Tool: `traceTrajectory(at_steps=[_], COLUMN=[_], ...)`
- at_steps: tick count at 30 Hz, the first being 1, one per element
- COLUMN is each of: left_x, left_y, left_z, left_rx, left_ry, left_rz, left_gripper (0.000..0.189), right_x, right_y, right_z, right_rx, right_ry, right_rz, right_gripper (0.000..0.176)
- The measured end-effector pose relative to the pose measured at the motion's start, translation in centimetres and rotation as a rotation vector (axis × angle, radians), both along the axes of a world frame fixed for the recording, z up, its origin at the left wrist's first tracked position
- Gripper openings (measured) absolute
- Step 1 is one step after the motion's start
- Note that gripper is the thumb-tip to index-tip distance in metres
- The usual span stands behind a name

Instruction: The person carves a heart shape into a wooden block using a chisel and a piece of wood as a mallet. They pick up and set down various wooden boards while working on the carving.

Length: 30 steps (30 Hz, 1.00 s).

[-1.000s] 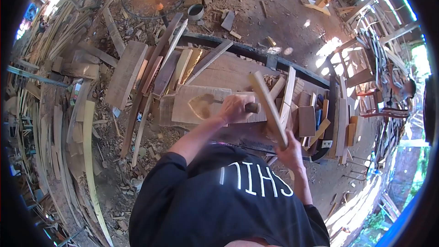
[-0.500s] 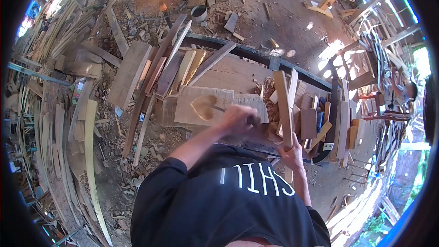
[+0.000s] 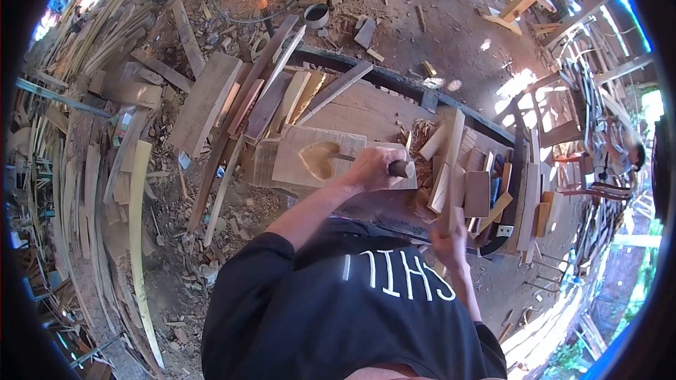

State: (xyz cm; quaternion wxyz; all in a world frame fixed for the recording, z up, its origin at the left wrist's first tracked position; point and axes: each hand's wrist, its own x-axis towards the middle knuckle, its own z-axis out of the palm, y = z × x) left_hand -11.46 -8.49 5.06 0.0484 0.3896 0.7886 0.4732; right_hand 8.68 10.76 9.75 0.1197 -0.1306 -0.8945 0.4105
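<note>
A wooden board (image 3: pixel 289 158) with a heart-shaped recess (image 3: pixel 319 160) carved in it lies flat on the workbench in front of me. My left hand (image 3: pixel 377 169) is wrapped around the dark handle of a chisel (image 3: pixel 402 168). The blade points left, reaching the right side of the recess. To the right, my right hand (image 3: pixel 448 238), blurred, is closed around the lower end of a wooden bar (image 3: pixel 456 197). Its upper part overlaps a longer wooden strip (image 3: pixel 451 141) on the bench, so its full outline is hard to tell.
Curled wood shavings (image 3: pixel 424 132) gather beside the board. Several planks (image 3: pixel 208 102) lean at the bench's left end, and wood blocks (image 3: pixel 477 193) crowd its right end. A metal can (image 3: pixel 316 17) stands on the littered floor beyond. A long pale strip (image 3: pixel 139 239) lies far left.
The wooden bar in my right hand has swung away from its raised, upright look and now appears shorter and lower. My left hand has turned, exposing the chisel handle's end. The view has shifted slightly.
</note>
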Motion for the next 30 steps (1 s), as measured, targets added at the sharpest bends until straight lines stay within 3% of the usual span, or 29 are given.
traceTrajectory(at_steps=[2,3,6,7,10,12,14,16,17,20,22,24,26,30], left_x=[0.1,-0.1,0.2,0.2,-0.1,0.4,0.2,0.9,0.9,0.2,0.0,-0.2,0.5,0.3], left_y=[0.4,0.5,0.2,0.2,0.4,0.6,0.8,0.6,0.6,0.8,0.7,0.6,0.2,0.3], left_z=[-0.6,-0.8,-1.0,-0.7,-1.1,-1.7,-2.0,-2.4,-2.4,-1.9,-1.8,-1.9,-2.4,-2.6], left_rx=[0.003,0.008,0.020,0.016,0.033,-0.024,-0.009,-0.012,-0.032,-0.069,-0.089,-0.109,-0.145,-0.133], left_ry=[0.045,0.052,0.013,0.012,0.045,0.029,0.048,0.042,0.021,0.002,-0.001,0.009,-0.013,0.009], left_rz=[0.024,0.029,-0.014,-0.007,0.002,0.026,0.012,-0.016,-0.003,0.032,0.045,0.029,-0.002,0.029], left_gripper=[0.020,0.020,0.021,0.021,0.020,0.020,0.020,0.021,0.019,0.018,0.018,0.017,0.017,0.019], right_x=[-0.2,-0.3,-0.1,-0.3,0.1,-0.3,0.3,0.2,-0.2,0.0,-0.1,0.3,-0.2,0.4], right_y=[-0.7,-0.4,0.1,0.0,-0.4,0.0,0.9,1.0,0.9,0.0,0.9,1.6,1.1,0.1], right_z=[-0.5,0.7,2.6,2.3,0.2,-1.1,-1.2,1.2,1.3,-0.6,-2.0,-1.2,0.7,-0.8], right_rx=[-0.069,-0.077,-0.260,-0.205,-0.196,-0.015,-0.095,-0.287,-0.136,-0.243,-0.052,-0.093,-0.176,-0.208], right_ry=[-0.413,-0.436,-0.206,0.009,-0.158,-0.360,-0.258,-0.263,0.024,-0.034,-0.341,-0.376,-0.122,-0.080], right_rz=[0.080,0.095,-0.068,-0.075,-0.094,0.147,0.136,-0.020,0.037,-0.104,0.162,0.108,0.001,-0.096], right_gripper=[0.046,0.050,0.037,0.030,0.033,0.040,0.043,0.042,0.039,0.039,0.043,0.042,0.040,0.039])
